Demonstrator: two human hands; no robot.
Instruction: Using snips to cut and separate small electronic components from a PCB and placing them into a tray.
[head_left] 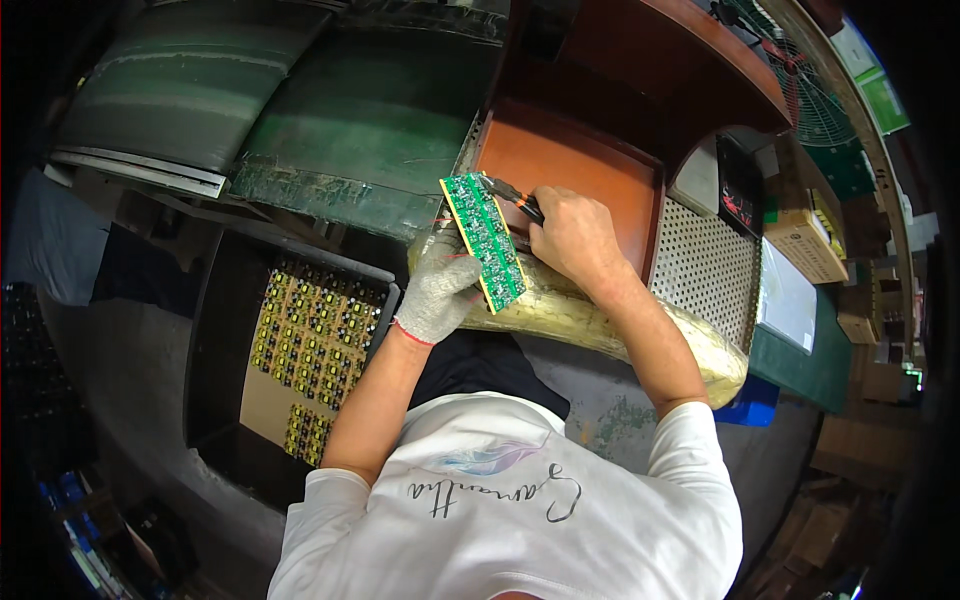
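Note:
My left hand (440,291), in a grey knit glove with a red cuff edge, grips a green circuit board (482,240) by its lower left side. The board is long, crowded with small parts, and tilted in the air in front of me. My bare right hand (572,235) is closed around the dark and orange handles of a pair of pliers or cutters (526,206). The tool's jaws reach the board's upper right edge; whether they are closed on anything is too small to tell.
Left of me stands a black bin (222,400) holding several rows of small boards with yellow parts (318,325). Ahead are a green belt surface (360,110) and a red-brown tray (570,150). A perforated metal plate (705,265), cartons (808,245) and a fan (800,85) are on the right.

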